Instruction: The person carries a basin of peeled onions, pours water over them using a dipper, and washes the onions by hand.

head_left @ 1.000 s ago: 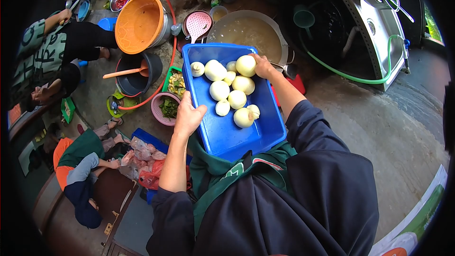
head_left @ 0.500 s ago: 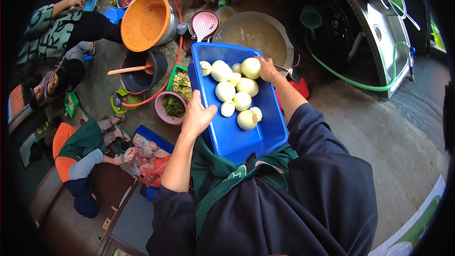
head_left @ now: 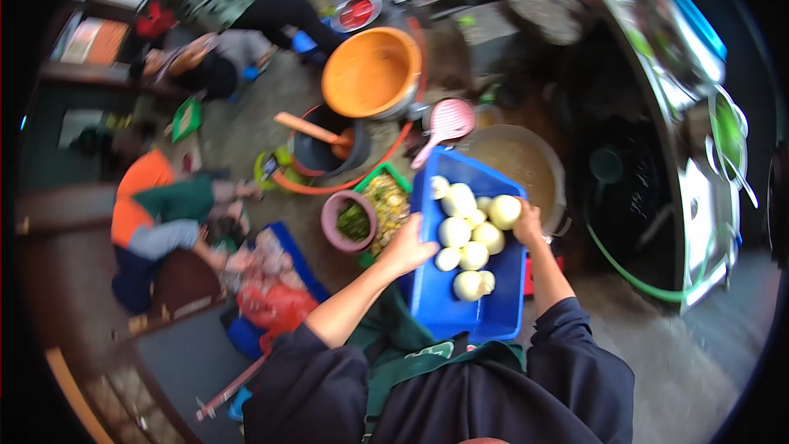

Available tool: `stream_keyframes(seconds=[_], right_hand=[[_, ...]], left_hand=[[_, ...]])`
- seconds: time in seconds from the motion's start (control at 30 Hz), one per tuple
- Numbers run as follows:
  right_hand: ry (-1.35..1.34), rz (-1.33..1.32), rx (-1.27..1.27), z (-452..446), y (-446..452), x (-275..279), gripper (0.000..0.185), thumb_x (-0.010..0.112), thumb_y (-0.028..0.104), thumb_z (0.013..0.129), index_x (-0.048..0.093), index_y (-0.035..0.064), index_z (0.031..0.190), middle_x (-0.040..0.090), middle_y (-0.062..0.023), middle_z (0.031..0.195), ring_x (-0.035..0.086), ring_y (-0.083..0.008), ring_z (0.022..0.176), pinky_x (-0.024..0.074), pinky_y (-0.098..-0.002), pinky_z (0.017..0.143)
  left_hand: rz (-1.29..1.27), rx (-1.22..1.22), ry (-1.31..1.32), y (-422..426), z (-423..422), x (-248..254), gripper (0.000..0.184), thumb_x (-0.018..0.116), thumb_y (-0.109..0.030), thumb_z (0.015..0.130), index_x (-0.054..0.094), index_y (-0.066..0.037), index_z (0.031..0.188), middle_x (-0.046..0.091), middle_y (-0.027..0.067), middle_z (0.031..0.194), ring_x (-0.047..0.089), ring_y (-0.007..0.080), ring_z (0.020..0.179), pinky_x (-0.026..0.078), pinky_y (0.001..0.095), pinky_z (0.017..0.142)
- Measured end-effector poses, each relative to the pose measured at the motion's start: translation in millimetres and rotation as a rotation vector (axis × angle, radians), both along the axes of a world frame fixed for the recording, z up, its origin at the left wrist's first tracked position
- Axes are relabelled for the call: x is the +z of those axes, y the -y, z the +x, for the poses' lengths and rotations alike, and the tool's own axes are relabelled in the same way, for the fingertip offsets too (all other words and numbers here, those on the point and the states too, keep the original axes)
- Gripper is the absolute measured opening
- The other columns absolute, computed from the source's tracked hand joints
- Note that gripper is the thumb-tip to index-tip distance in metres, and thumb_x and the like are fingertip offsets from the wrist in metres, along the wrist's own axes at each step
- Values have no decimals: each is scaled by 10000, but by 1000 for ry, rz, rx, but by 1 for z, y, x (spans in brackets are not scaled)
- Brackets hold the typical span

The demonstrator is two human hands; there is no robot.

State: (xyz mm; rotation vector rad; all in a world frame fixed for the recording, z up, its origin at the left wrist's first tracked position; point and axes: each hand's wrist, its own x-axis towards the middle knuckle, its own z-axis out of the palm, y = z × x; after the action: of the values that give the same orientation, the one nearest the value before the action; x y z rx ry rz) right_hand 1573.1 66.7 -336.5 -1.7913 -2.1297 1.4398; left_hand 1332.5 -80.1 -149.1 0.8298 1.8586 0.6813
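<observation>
I hold a blue rectangular plastic tub [head_left: 493,319] in front of my body, tilted so that its inside faces me. Several pale peeled onions [head_left: 472,256], large and small, lie toward its far end. My left hand [head_left: 408,247] is closed on the tub's left side wall, thumb over the rim. On the opposite side my right hand [head_left: 528,222] grips the rim beside a large onion; its fingers are partly hidden. Just beyond the tub stands a wide pot of cloudy liquid [head_left: 519,166].
A pink strainer [head_left: 452,122], an orange basin [head_left: 371,74], a dark bucket [head_left: 316,163] and a green crate of chopped vegetables [head_left: 386,201] stand on the floor. A green hose [head_left: 633,281] hangs at the right. One person [head_left: 152,205] crouches at left by plastic bags [head_left: 275,300].
My view has swung left, so the surroundings appear shifted right and down, with some blur. Both hands keep their hold on the tub, and the onions stay in it.
</observation>
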Motion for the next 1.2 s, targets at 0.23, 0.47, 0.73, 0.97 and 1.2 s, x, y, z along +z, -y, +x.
stream_keyframes(seconds=[0.23, 0.47, 0.73, 0.97, 1.2], right_hand=[[-173, 228, -166, 3, -9, 131, 507, 567, 56, 788, 541, 202, 1273, 445, -261, 1109, 535, -448, 1029, 439, -438, 955], [-378, 433, -162, 12, -7, 224, 652, 588, -41, 695, 500, 171, 1306, 437, -230, 1057, 555, -415, 920, 476, -424, 871], [-583, 415, -214, 29, -16, 217, 826, 522, 3, 747, 143, 120, 1472, 454, -260, 1143, 515, -390, 1039, 426, -423, 920], [-508, 528, -133, 99, -86, 197, 641, 651, 111, 735, 420, 28, 1326, 567, -109, 1003, 570, -189, 894, 483, -332, 820], [398, 1252, -516, 298, -261, 215, 539, 594, 179, 754, 481, 7, 1252, 517, -216, 1187, 466, -382, 1122, 345, -503, 974]], left_hand=[[91, 143, 30, 31, -25, 25, 409, 542, 31, 686, 541, 25, 1095, 605, 83, 975, 586, 167, 837, 478, 297, 768], [273, 359, 218, 23, -54, 19, 384, 563, 67, 733, 529, 23, 1113, 606, 85, 961, 591, 188, 820, 476, 311, 793], [236, 140, 262, 29, -62, 42, 338, 553, 81, 665, 596, -12, 987, 602, 22, 875, 563, 120, 759, 463, 270, 752], [251, 112, 277, 38, -56, 40, 362, 540, 86, 663, 588, -9, 1009, 614, 43, 886, 577, 132, 753, 476, 276, 733], [236, 174, 275, 48, -48, 45, 353, 543, 77, 660, 592, -11, 999, 615, 41, 876, 578, 133, 744, 480, 276, 725]])
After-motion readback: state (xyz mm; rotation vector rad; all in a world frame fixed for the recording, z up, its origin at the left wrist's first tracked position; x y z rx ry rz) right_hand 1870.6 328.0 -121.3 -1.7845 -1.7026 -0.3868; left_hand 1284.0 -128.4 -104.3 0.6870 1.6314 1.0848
